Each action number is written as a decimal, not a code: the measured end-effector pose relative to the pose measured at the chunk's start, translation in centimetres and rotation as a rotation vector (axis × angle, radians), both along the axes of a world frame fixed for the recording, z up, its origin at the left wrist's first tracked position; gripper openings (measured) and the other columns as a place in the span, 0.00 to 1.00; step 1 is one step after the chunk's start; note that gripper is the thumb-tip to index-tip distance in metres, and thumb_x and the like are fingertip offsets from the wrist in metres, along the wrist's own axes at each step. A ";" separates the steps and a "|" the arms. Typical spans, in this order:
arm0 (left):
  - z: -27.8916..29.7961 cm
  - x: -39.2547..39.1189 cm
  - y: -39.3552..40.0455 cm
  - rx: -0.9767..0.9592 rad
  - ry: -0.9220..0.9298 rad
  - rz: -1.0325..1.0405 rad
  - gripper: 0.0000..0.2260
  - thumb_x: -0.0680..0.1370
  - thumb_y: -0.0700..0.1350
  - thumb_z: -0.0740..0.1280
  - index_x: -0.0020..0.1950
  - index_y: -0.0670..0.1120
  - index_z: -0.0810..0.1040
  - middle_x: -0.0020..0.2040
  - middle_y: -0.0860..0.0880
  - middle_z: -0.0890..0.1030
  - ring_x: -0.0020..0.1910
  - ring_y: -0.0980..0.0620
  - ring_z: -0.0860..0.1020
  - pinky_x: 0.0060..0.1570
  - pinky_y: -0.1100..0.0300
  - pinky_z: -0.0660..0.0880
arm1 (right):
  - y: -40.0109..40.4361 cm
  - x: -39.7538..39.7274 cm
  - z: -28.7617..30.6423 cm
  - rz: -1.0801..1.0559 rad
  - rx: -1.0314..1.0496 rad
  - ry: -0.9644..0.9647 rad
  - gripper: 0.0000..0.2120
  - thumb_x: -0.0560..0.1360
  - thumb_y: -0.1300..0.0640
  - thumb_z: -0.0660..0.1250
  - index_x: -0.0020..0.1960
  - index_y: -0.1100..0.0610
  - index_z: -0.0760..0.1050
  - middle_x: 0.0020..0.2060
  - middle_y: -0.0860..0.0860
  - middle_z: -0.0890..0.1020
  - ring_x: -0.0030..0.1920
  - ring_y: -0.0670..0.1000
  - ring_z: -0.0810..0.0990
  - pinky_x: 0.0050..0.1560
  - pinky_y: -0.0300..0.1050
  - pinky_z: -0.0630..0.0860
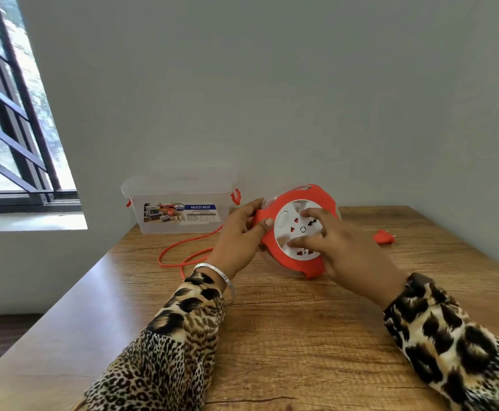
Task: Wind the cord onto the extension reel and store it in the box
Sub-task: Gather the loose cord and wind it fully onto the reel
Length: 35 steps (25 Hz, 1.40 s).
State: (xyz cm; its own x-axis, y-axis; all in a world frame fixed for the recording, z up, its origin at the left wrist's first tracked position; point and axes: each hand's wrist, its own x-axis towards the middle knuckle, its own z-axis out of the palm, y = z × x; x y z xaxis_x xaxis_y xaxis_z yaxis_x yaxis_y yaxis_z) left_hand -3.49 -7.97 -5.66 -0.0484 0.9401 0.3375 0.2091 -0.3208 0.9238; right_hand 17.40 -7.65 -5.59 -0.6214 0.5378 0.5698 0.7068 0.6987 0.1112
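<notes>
The round extension reel (283,209), orange frame with a white socket face, stands tilted on edge on the wooden table (272,336). My left hand (239,238) grips its left orange rim. My right hand (340,247) lies on the white face with fingers spread over the sockets. An orange cord (180,250) loops loose on the table to the left of the reel. The orange plug (384,237) lies on the table to the right, behind my right hand. The clear plastic box (180,203) with orange latches and its lid on stands at the back left, against the wall.
The table meets the grey wall at the back and right. A barred window (10,129) with a sill is at the left. The table's left edge drops to a dark floor.
</notes>
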 end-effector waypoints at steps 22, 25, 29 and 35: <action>0.5 1.3 -1.4 0.192 0.123 -0.007 0.24 0.76 0.40 0.70 0.72 0.47 0.70 0.65 0.50 0.76 0.57 0.57 0.79 0.54 0.61 0.79 | 0.7 -0.5 -1.0 -0.250 0.281 0.065 0.27 0.67 0.53 0.72 0.65 0.40 0.73 0.48 0.55 0.84 0.34 0.56 0.81 0.32 0.45 0.73; -0.1 2.1 -1.5 0.221 0.102 0.011 0.24 0.75 0.38 0.71 0.69 0.50 0.71 0.62 0.54 0.76 0.57 0.58 0.78 0.55 0.60 0.79 | 0.4 -0.5 -0.9 -0.323 0.116 0.374 0.26 0.66 0.34 0.67 0.62 0.39 0.72 0.33 0.47 0.83 0.33 0.52 0.81 0.28 0.38 0.67; -1.0 3.4 -1.3 0.244 0.064 0.042 0.23 0.73 0.37 0.72 0.62 0.57 0.72 0.60 0.57 0.77 0.58 0.57 0.78 0.55 0.55 0.79 | 0.4 -0.4 -1.1 -0.331 -0.101 0.607 0.29 0.62 0.29 0.67 0.60 0.38 0.70 0.34 0.44 0.82 0.37 0.46 0.80 0.30 0.36 0.68; -1.8 5.0 -1.2 0.243 0.064 0.018 0.21 0.72 0.36 0.73 0.58 0.54 0.71 0.55 0.57 0.77 0.51 0.65 0.77 0.46 0.69 0.77 | 1.2 -1.0 -1.2 -0.098 -0.936 1.485 0.27 0.66 0.39 0.73 0.57 0.54 0.75 0.44 0.56 0.84 0.27 0.45 0.78 0.24 0.39 0.74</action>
State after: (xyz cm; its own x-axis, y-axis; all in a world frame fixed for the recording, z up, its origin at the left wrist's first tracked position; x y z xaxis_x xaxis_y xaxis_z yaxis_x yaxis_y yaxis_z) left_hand 1.53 -9.22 -7.46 -0.0359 0.8300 0.5566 0.2726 -0.5277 0.8045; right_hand 16.43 -6.44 -6.79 0.1422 0.9867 0.0784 -0.1320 0.0974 -0.9864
